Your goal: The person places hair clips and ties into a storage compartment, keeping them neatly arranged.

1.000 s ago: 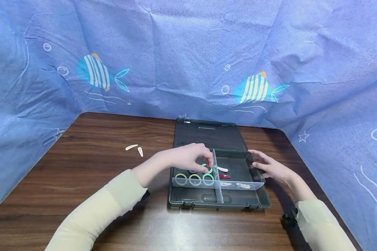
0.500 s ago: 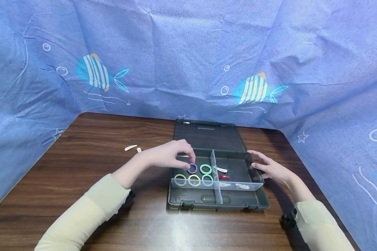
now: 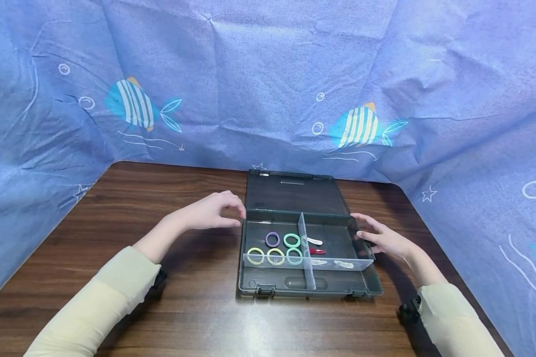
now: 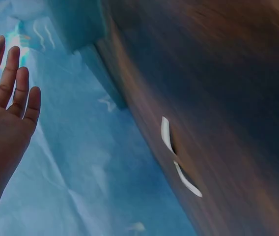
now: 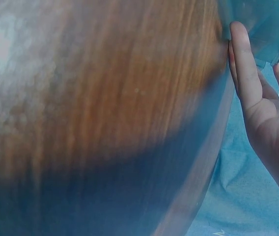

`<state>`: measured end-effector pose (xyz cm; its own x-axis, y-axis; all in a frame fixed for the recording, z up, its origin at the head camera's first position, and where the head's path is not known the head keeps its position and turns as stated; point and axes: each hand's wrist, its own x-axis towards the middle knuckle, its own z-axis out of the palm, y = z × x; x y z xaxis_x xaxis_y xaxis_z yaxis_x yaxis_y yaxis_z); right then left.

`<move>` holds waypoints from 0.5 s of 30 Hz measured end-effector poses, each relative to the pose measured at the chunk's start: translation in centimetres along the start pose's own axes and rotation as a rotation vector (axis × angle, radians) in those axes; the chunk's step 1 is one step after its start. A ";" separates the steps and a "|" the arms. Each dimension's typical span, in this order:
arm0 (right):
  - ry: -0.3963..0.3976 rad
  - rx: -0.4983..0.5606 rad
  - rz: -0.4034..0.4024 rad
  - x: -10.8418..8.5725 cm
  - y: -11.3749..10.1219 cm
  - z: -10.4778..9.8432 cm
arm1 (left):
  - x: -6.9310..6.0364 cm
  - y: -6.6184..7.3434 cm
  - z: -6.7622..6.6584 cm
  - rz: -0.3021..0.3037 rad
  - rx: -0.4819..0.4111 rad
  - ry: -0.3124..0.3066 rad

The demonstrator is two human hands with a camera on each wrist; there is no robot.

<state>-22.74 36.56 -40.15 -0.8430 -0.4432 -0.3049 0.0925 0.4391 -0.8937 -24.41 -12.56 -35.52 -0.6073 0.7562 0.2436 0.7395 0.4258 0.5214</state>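
Observation:
My left hand [image 3: 209,212] hovers just left of an open dark plastic box [image 3: 310,292], its fingers loosely bent and holding nothing. The box's rear left compartment contains a purple hair tie [image 3: 272,240], two green hair ties [image 3: 292,241] and two yellow ones [image 3: 275,256]. Across the clear divider [image 3: 302,228] lie a red hair clip [image 3: 317,252] and several white hair clips [image 3: 315,242]. My right hand [image 3: 386,241] grips the box's right wall, thumb over the rim. Two more white clips [image 4: 166,132] lie on the table in the left wrist view; my left hand hides them in the head view.
The box's lid [image 3: 296,193] is folded back flat behind it. A clear crosswise divider [image 3: 339,264] marks off the front compartments. The brown wooden table [image 3: 196,317] ends at a blue fish-print cloth [image 3: 259,74] behind and at both sides.
My left hand has withdrawn leftward from the green hair tie, past the purple one, and out of the box, uncovering the ties. The right hand stays on the box's wall.

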 end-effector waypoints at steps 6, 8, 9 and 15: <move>0.002 -0.006 -0.009 0.1 0.1 0.0 | -1.4 -1.9 -0.7 -0.076 0.022 0.042; -0.001 0.002 -0.010 0.1 0.1 0.0 | -1.9 -2.5 -0.9 -0.099 0.032 0.054; -0.004 0.006 -0.010 0.1 0.1 0.0 | -2.1 -2.8 -1.0 -0.111 0.039 0.061; -0.004 -0.008 -0.002 0.0 0.0 -0.1 | -3.4 -4.8 -1.3 -0.174 0.078 0.088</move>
<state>-22.78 36.68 -40.13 -0.8408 -0.4476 -0.3044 0.0866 0.4439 -0.8919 -26.27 -17.78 -37.81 -0.7481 0.6233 0.2277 0.6396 0.5857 0.4978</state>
